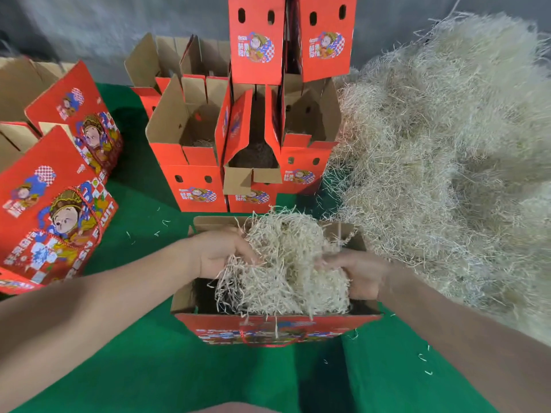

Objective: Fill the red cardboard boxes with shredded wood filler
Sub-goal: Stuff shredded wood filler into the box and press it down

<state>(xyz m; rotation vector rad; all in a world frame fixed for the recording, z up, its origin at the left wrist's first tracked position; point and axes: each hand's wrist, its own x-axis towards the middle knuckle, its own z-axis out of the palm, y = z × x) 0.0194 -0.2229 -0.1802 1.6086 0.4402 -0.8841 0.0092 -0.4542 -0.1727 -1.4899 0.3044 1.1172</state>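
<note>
L hand (214, 254) & R hand (357, 272) both clutch filler wad (286, 263) — half inside open red box (277, 326); rear boxes (190, 174) partly filled.

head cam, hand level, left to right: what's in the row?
printed red boxes → left hand → filler wad over the open box → right hand → loose filler pile

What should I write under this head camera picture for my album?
The left hand and right hand grip a clump of wood filler in the open red box, beside the big filler pile.
</note>
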